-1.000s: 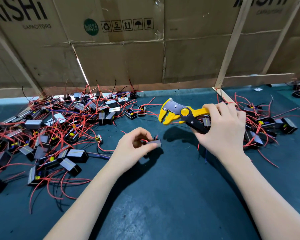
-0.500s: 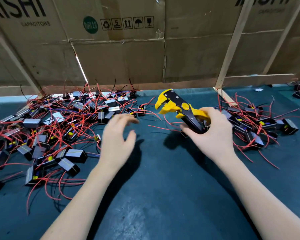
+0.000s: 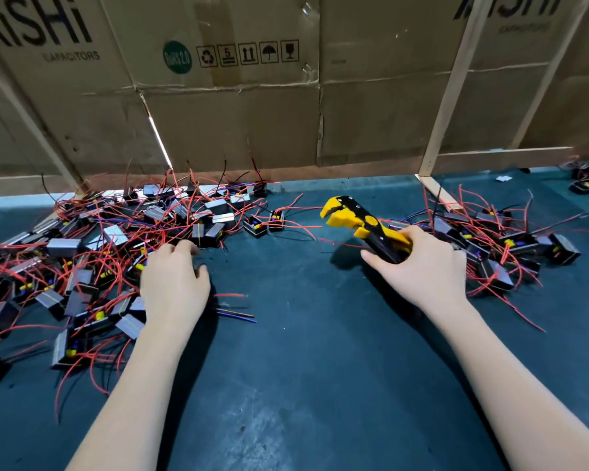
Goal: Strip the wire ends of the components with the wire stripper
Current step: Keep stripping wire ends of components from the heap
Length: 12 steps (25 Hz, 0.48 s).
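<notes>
Right hand (image 3: 425, 270) wrapped tight round wire stripper (image 3: 364, 226) handles. Left hand (image 3: 174, 283) palm-down at edge of left component pile (image 3: 92, 266); can't tell if it's holding anything.

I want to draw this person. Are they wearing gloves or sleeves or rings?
No. The left hand and the right hand are bare, with no gloves or rings. Both arms are bare too: no sleeves, watch or bracelet show anywhere up to the picture's edge.
</notes>
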Each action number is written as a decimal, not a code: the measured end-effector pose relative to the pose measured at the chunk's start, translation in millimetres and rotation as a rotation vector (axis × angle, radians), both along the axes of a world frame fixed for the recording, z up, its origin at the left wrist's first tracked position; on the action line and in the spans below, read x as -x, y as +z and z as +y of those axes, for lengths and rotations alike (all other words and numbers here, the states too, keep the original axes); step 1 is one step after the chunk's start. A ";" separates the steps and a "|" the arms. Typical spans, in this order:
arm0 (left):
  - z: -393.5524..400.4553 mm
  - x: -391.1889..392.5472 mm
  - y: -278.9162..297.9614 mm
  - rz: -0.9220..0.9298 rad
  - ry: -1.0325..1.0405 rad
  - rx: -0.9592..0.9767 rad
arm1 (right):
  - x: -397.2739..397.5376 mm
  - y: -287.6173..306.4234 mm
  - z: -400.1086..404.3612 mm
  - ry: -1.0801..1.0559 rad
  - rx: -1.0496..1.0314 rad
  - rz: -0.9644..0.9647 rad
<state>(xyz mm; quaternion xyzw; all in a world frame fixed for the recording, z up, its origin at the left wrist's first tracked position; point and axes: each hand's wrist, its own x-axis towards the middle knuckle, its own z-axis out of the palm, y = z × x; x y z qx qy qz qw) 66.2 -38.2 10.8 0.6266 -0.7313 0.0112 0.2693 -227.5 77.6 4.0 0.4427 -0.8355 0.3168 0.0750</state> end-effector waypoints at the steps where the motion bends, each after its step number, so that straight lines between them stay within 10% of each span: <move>1: 0.8 -4.2 3.4 -0.006 0.050 0.036 | 2.2 0.1 0.3 -0.041 -0.026 0.036; 12: 22.4 -1.8 21.5 -0.408 0.150 -0.399 | 0.0 16.5 4.6 -0.029 0.320 -0.108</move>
